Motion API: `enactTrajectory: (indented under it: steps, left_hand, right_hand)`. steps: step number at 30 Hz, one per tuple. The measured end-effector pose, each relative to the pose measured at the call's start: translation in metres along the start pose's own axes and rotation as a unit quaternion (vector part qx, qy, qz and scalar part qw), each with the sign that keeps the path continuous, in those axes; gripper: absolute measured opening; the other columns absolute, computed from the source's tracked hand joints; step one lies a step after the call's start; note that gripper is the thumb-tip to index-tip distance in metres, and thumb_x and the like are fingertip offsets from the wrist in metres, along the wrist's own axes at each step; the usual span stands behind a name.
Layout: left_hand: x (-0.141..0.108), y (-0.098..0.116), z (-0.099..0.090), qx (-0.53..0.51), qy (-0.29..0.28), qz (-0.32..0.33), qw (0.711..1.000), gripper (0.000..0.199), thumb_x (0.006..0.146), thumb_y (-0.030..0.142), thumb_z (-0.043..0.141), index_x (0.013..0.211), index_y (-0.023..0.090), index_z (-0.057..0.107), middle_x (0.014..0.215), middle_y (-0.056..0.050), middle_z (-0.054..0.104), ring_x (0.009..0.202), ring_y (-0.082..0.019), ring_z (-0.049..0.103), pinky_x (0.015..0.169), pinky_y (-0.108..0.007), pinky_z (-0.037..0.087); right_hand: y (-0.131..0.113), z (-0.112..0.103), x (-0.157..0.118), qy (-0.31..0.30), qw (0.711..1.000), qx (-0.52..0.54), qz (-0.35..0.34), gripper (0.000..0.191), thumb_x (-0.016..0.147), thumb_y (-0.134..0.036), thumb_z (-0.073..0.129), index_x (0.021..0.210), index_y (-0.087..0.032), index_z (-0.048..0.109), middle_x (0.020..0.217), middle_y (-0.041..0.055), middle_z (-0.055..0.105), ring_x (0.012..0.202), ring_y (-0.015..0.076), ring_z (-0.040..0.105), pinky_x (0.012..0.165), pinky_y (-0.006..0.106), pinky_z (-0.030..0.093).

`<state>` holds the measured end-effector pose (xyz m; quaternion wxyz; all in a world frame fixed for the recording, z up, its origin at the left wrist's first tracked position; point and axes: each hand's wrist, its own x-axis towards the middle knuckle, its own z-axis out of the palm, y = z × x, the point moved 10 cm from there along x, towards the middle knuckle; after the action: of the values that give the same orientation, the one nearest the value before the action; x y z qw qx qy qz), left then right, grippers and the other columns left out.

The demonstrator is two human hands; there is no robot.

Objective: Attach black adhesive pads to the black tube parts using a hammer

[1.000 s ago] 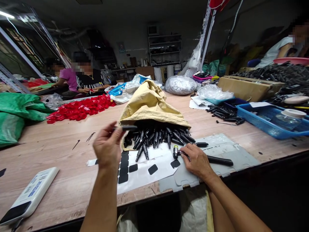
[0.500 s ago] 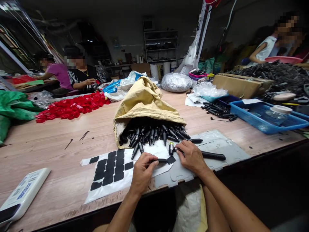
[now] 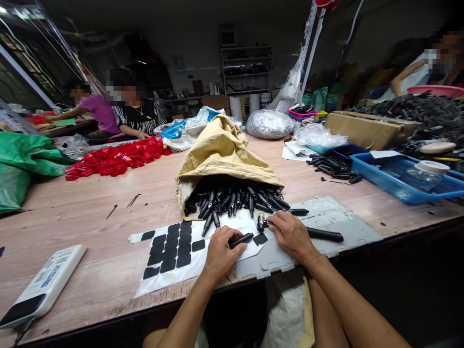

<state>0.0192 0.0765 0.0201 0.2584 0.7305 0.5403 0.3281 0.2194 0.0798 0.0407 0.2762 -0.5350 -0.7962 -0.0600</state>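
My left hand (image 3: pixel 225 251) is closed round a short black cylindrical piece (image 3: pixel 242 240), its tip pointing up and right. Just right of that tip lies a loose dark square patch (image 3: pixel 260 239). My right hand (image 3: pixel 292 233) is closed on the shaft of a small hammer near its silver head (image 3: pixel 261 221), which has a yellow-green end. The hammer's black grip (image 3: pixel 325 235) sticks out to the right of that hand. Beside my left hand, a white backing sheet (image 3: pixel 168 285) carries rows of black rounded-square stickers (image 3: pixel 172 249).
An open tan sack (image 3: pixel 224 154) spills black cylindrical pieces (image 3: pixel 235 200) towards me. A grey sheet (image 3: pixel 353 224) lies under the hammer. Red parts (image 3: pixel 119 157) are heaped at left, near a white device (image 3: pixel 47 280). At right stands a blue tray (image 3: pixel 398 186). Co-workers sit beyond.
My left hand has lifted the black cylindrical piece's tip up and away from the loose patch. The right hand stays on the hammer. The camera has turned slightly left. The striped-top co-worker's hand has lowered.
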Motion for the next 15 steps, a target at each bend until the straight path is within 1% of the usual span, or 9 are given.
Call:
enactTrajectory:
  steps: [2,4,7,10,12,15]
  left_hand:
    - [0.0,0.0,-0.001,-0.005,0.001,-0.004,1.0,0.016,0.076,0.019,0.074,0.091,0.023,0.074,0.09,-0.002,0.067,0.092,-0.022,0.058,0.084,-0.035,0.045]
    - [-0.001,0.0,-0.003,-0.009,0.002,-0.007,1.0,0.015,0.075,0.018,0.074,0.089,0.023,0.075,0.088,-0.002,0.066,0.091,-0.022,0.058,0.083,-0.034,0.044]
    - [-0.001,0.0,-0.003,-0.014,0.002,-0.003,1.0,0.013,0.075,0.018,0.074,0.087,0.024,0.075,0.085,-0.001,0.066,0.091,-0.022,0.057,0.083,-0.034,0.044]
    - [-0.001,0.0,-0.003,-0.019,-0.001,0.002,1.0,0.015,0.074,0.018,0.075,0.087,0.024,0.076,0.084,-0.001,0.066,0.091,-0.022,0.057,0.083,-0.034,0.043]
    - [-0.001,0.0,-0.002,-0.024,-0.004,0.002,1.0,0.015,0.074,0.017,0.075,0.087,0.025,0.077,0.084,-0.001,0.066,0.091,-0.021,0.057,0.083,-0.034,0.042]
    - [-0.001,0.001,-0.003,-0.038,-0.003,0.001,0.999,0.015,0.073,0.014,0.075,0.084,0.024,0.076,0.085,-0.001,0.066,0.091,-0.021,0.057,0.083,-0.034,0.041]
  right_hand:
    - [-0.006,-0.007,0.001,0.011,1.0,-0.008,-0.009,0.022,0.097,-0.019,0.05,0.11,-0.021,0.068,0.095,0.0063,0.064,0.091,0.0216,0.056,0.083,0.034,0.044]
    - [-0.014,-0.019,0.002,0.035,0.999,0.0,-0.011,0.024,0.099,-0.019,0.047,0.114,-0.02,0.066,0.096,0.0071,0.065,0.093,0.0217,0.057,0.083,0.033,0.045]
    - [-0.033,-0.033,0.001,0.063,0.996,0.06,-0.012,0.025,0.1,-0.021,0.046,0.118,-0.02,0.063,0.1,0.0075,0.065,0.096,0.0207,0.06,0.084,0.031,0.048]
    - [-0.055,-0.034,-0.002,0.051,0.989,0.134,-0.021,0.024,0.099,-0.021,0.048,0.118,-0.022,0.063,0.097,0.006,0.065,0.091,0.019,0.062,0.081,0.03,0.05]
    - [-0.065,-0.032,-0.004,0.042,0.986,0.161,-0.02,0.024,0.099,-0.02,0.048,0.117,-0.023,0.064,0.093,0.005,0.065,0.087,0.0183,0.061,0.078,0.03,0.051]
    - [-0.076,-0.036,-0.008,0.061,0.982,0.175,-0.019,0.028,0.099,-0.018,0.047,0.121,-0.022,0.063,0.094,0.0054,0.065,0.088,0.0188,0.061,0.079,0.031,0.051]
